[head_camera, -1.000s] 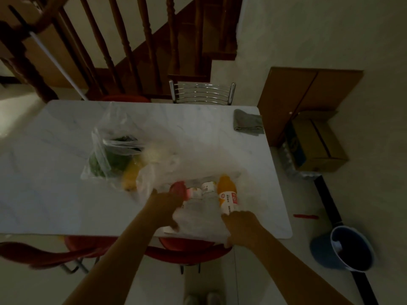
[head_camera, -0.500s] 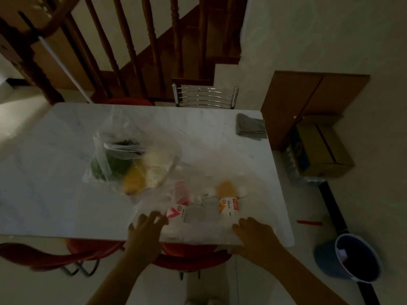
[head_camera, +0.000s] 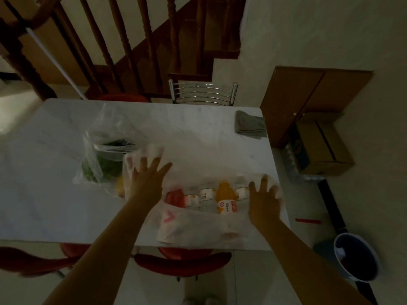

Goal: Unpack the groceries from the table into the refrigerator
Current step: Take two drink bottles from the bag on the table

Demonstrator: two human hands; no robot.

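Bottles point(head_camera: 224, 198) between both hands' open grip

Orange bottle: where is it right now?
Head view: the orange bottle lies in the white plastic bag near the table's front edge, between the left hand and right hand.

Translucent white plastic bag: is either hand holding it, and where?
Left hand and right hand spread fingers on the bag's opened mouth; no clear grip.
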